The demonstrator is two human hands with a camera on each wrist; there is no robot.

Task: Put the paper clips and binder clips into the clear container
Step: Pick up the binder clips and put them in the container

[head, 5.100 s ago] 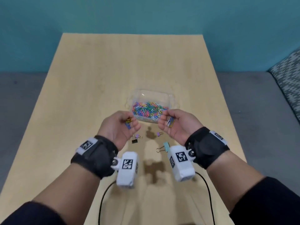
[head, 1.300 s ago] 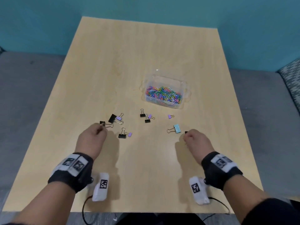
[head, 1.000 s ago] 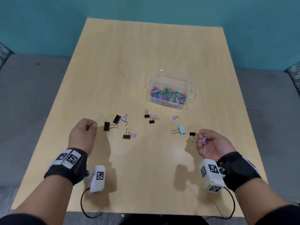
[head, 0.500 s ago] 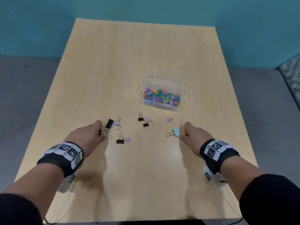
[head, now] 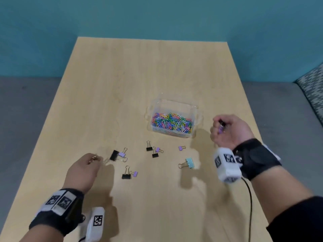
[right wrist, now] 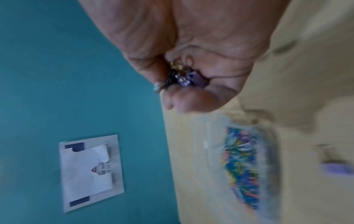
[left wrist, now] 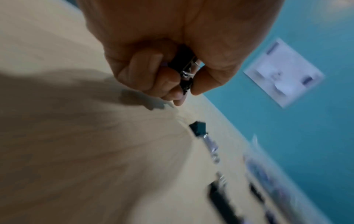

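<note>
A clear container (head: 196, 109) holding colourful paper clips (head: 172, 122) sits right of the table's middle. My right hand (head: 227, 130) hovers just right of it, fingers curled around purple and black binder clips (right wrist: 182, 77). My left hand (head: 83, 169) is low at the front left, gripping black binder clips (left wrist: 184, 71). Loose on the table between the hands lie several binder clips: a large black one (head: 114, 155), small black ones (head: 126, 175), purple ones (head: 180, 148) and a light blue one (head: 189, 162).
The wooden table (head: 139, 75) stretches bare behind the container toward a teal wall. Grey floor lies on both sides, and a patterned cushion (head: 312, 88) shows at the far right. A cable (head: 249, 206) trails from my right wrist camera.
Both hands have lifted off the table with clips in them. The right hand rose and moved toward the container's right side; the left pulled back slightly from the black clip.
</note>
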